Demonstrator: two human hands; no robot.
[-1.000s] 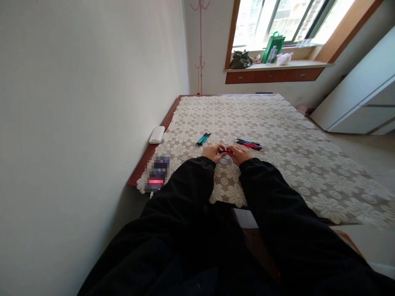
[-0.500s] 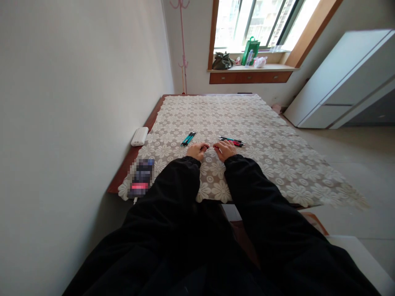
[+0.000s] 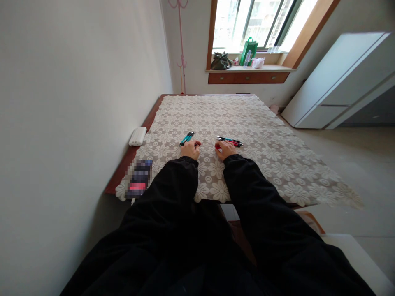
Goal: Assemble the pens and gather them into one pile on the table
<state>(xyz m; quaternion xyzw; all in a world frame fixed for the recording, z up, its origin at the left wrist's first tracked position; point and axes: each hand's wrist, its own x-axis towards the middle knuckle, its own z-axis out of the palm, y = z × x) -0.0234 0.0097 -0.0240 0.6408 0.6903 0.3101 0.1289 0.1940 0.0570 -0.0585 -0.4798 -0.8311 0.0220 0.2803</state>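
Both my hands rest on a table covered with a white lace flower cloth (image 3: 265, 135). My left hand (image 3: 190, 149) is closed around a small dark pen part that sticks out toward the right. My right hand (image 3: 226, 150) is closed on a red pen part, whose tip shows at its left side. A gap of cloth separates the two hands. Two teal pens (image 3: 187, 138) lie just beyond my left hand. A small bundle of red and black pens (image 3: 231, 142) lies just beyond my right hand. Black sleeves cover both arms.
A white power bank (image 3: 137, 136) lies at the table's left edge by the wall. A phone (image 3: 139, 179) sits on the near left corner. A white cabinet (image 3: 339, 82) stands to the right. The window sill (image 3: 249, 68) holds bags, and a pink coat stand (image 3: 181, 49) is in the corner.
My hands were together on one red pen a second ago. They have drawn apart, each keeping a piece. The view has shifted to the right.
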